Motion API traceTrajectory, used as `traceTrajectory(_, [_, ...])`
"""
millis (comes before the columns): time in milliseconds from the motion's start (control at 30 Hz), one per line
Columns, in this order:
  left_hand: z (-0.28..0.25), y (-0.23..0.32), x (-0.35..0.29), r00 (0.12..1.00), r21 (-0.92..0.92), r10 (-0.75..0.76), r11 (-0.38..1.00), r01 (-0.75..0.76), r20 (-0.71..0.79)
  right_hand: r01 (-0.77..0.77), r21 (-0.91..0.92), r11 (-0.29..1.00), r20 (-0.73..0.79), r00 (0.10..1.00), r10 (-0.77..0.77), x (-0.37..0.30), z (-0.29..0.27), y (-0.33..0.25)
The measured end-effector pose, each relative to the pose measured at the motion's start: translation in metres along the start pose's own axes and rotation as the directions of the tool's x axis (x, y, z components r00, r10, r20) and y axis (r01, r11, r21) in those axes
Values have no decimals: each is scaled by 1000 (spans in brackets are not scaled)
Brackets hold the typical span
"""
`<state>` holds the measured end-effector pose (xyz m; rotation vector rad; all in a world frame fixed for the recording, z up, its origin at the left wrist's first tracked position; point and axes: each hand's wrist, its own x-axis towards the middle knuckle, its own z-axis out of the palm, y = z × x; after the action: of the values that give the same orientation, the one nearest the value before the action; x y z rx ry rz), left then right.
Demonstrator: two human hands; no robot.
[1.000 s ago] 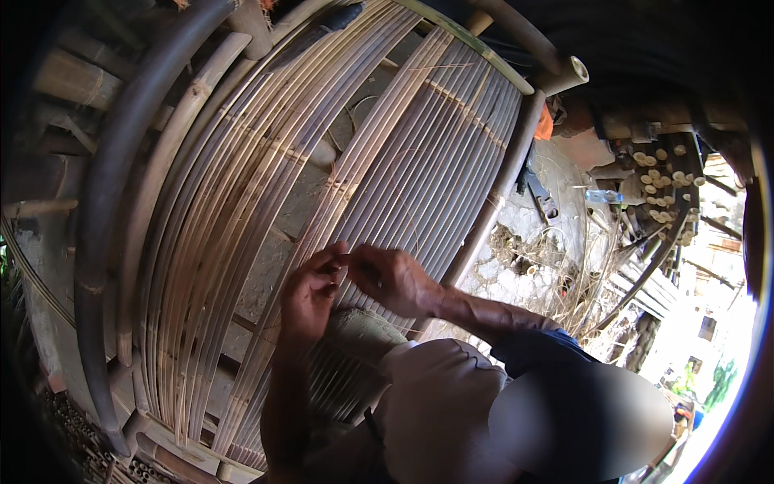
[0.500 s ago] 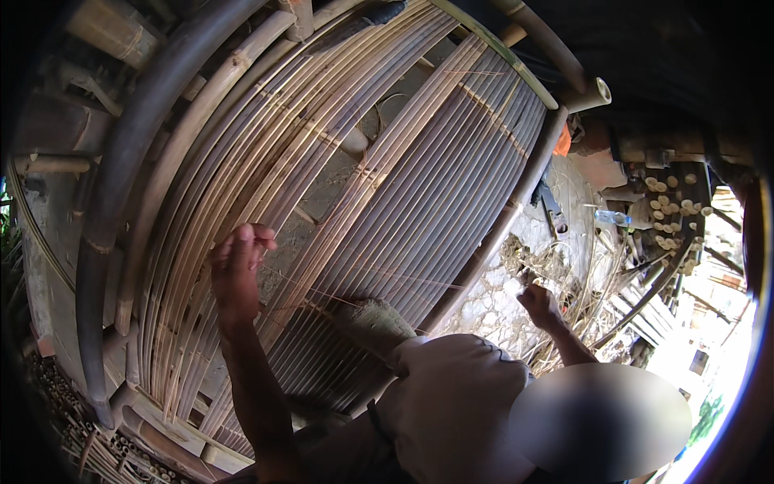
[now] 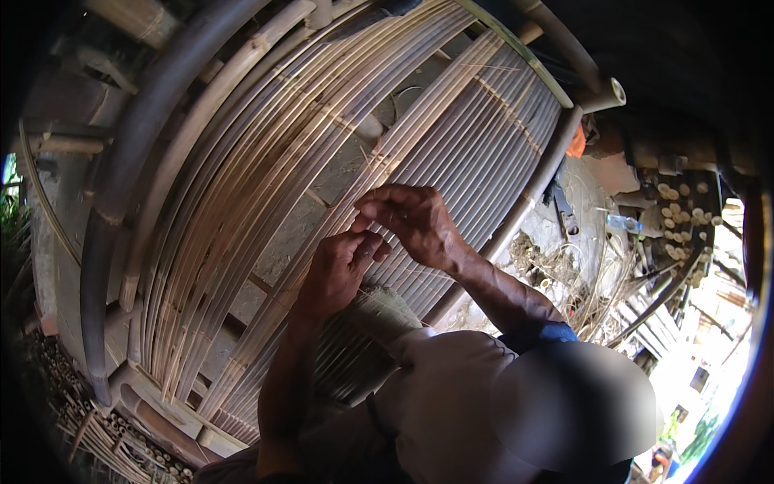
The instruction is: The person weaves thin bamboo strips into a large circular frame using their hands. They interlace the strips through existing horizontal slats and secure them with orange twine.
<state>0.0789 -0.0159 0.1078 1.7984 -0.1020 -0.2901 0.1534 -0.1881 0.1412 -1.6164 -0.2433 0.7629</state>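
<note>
My left hand (image 3: 343, 270) and my right hand (image 3: 415, 222) are close together above a panel of long, narrow bamboo slats (image 3: 476, 137). The fingers of both hands are bent and pinched together. Whatever is between the fingertips is too fine to make out. The slats run from lower left to upper right, tied across by thin lashings (image 3: 508, 113). A gap between two groups of slats shows grey ground (image 3: 302, 218). Below my hands, my pale-clothed knee (image 3: 379, 310) rests over the darker slats.
Thick bamboo poles (image 3: 109, 210) edge the panel at left, and another pole (image 3: 528, 202) borders its right side. Further right lie a dark tool (image 3: 567, 211), a clear plastic bottle (image 3: 625, 224), stacked bamboo ends (image 3: 681, 216) and loose shavings (image 3: 601, 278). Cut bamboo (image 3: 105, 444) lies at lower left.
My hands were wide apart, with a thin reddish strand visible between them over the slats. Now my right hand has swung left and my left hand has moved right, so they meet.
</note>
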Motion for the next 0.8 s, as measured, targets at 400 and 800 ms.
traceTrajectory(400, [-16, -33, 5, 948, -867, -307, 491, 84, -82, 98, 530, 842, 24, 991, -131, -6, 5, 59])
traceTrajectory(800, [-19, -41, 3, 835, -802, -414, 595, -54, -364, -94, 388, 917, -105, 984, 145, 4, 52, 83])
